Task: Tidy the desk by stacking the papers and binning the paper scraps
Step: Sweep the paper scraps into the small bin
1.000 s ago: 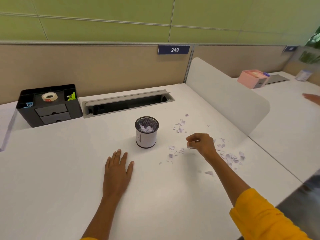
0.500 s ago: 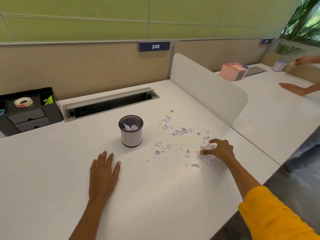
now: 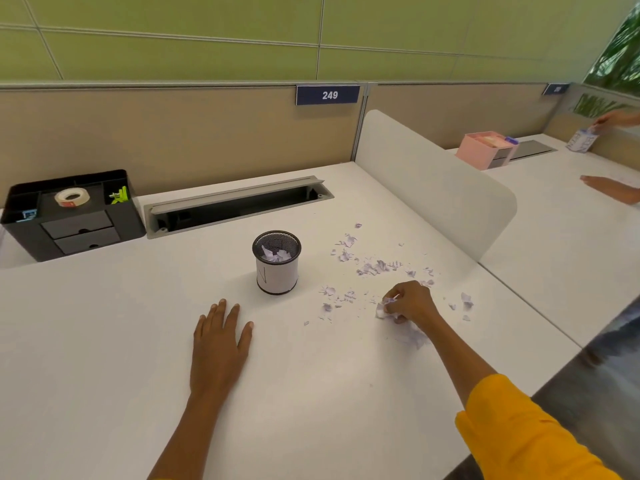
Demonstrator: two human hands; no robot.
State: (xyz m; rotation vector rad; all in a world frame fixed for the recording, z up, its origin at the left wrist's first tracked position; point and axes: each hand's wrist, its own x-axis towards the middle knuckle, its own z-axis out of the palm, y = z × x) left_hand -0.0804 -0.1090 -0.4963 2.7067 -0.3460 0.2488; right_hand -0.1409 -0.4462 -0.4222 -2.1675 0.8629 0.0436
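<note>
A small black mesh bin point(image 3: 276, 271) with a white paper wrap stands mid-desk, with torn scraps inside it. Pale paper scraps point(image 3: 377, 267) lie scattered on the white desk point(image 3: 104, 341) to the bin's right. My right hand point(image 3: 410, 302) is among them, right of the bin, its fingers curled around a bunch of gathered scraps point(image 3: 382, 310). More scraps lie under and behind that hand. My left hand point(image 3: 219, 344) rests flat on the desk in front of the bin, fingers spread, holding nothing.
A black desk organiser point(image 3: 71, 213) with a tape roll sits at the back left, beside an open cable tray point(image 3: 239, 204). A white divider point(image 3: 433, 181) bounds the desk on the right. Another person's hands point(image 3: 613, 188) and a pink box point(image 3: 485, 149) are on the neighbouring desk.
My right hand reached right into the scraps, raked them together and drew back left, now clutching a bunch. My left hand has stayed flat in place.
</note>
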